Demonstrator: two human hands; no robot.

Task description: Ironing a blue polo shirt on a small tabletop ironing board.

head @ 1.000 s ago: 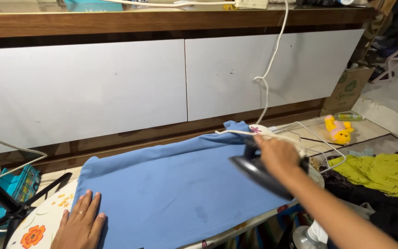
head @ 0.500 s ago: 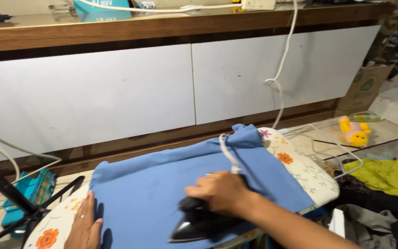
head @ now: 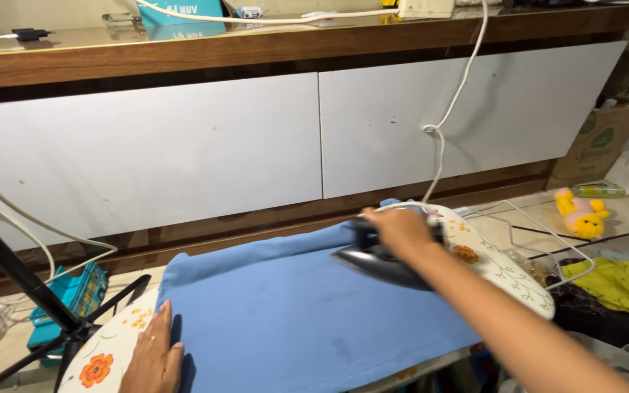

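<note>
A long white cabinet with a wooden top runs along the far wall, and a white power cord hangs down its front. Nearer, a floral ironing board stretches from left to right, and a blue cloth lies spread flat across most of it. At the far right end of the cloth sits a dark iron, with the person's right hand on top, fingers closed around its handle. The left hand lies flat at the near left, fingers open and straight, pressing on the board with its edge touching the cloth. On the floor to the right lie a green garment and, farther back, a small yellow plush toy.
</note>
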